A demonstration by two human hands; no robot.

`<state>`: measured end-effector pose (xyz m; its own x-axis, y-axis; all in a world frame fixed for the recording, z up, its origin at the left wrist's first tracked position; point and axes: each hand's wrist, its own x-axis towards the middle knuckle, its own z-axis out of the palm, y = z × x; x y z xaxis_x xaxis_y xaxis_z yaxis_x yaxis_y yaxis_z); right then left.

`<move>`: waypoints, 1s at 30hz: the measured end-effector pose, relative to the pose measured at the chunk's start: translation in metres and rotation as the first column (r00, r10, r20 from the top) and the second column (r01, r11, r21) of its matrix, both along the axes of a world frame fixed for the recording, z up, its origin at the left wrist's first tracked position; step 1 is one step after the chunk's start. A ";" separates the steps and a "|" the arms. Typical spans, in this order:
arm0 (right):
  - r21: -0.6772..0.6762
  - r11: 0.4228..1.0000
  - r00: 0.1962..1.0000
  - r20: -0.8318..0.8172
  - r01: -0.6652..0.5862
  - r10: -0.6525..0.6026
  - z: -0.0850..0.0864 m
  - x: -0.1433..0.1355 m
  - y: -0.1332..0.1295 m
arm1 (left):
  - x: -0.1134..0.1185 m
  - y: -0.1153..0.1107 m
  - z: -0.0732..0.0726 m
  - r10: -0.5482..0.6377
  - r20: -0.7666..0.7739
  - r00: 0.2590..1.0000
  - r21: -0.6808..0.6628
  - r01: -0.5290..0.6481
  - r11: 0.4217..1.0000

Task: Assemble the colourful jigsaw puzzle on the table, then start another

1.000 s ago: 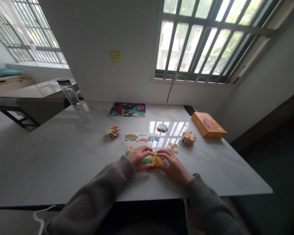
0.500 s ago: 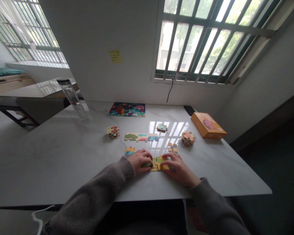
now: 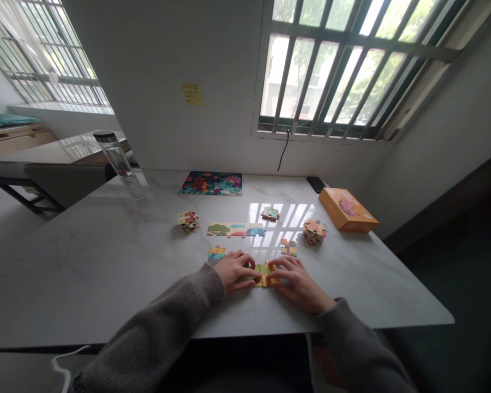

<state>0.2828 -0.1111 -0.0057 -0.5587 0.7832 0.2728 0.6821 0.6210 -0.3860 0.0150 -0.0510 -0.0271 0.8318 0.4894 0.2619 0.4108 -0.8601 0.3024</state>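
Near the table's front edge, yellow-green jigsaw puzzle pieces [image 3: 263, 276] lie flat between my two hands. My left hand [image 3: 236, 271] has bent fingers and thumb gripping the left end of these pieces and covers part of them. From the other side, my right hand [image 3: 298, 283] grips the right-hand yellow piece, fingers curled over its edge. The pieces sit together, seam closed. Just beyond my left hand is a blue and orange puzzle piece [image 3: 217, 252]. A brown and green puzzle piece [image 3: 288, 247] rests beyond my right hand. Farther back lies a joined animal strip [image 3: 236, 230].
Stacks of puzzle pieces stand at left [image 3: 189, 221] and right [image 3: 315, 232], with a smaller pile [image 3: 270, 213] behind. A dark picture sheet [image 3: 211, 183], an orange box [image 3: 347, 210], a black phone-like object [image 3: 316, 184] and a glass bottle [image 3: 114, 155] are on the table.
The gap between the yellow-green pieces has narrowed to a closed seam. My right fingers have shifted slightly left, and my left fingertips reach a little farther right over the pieces.
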 end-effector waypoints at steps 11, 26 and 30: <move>0.013 0.999 0.999 -0.011 0.043 -0.042 -0.005 0.000 0.001 | -0.001 -0.001 0.006 -0.016 0.021 1.000 -0.047 0.017 0.999; 0.006 0.998 0.997 -0.043 0.059 -0.059 -0.006 0.001 0.001 | 0.000 -0.008 0.010 0.027 -0.074 0.997 0.038 -0.024 0.999; 0.004 0.999 0.999 -0.029 0.046 -0.046 -0.003 0.000 0.000 | -0.001 -0.006 0.009 0.011 -0.078 0.997 0.018 -0.010 1.000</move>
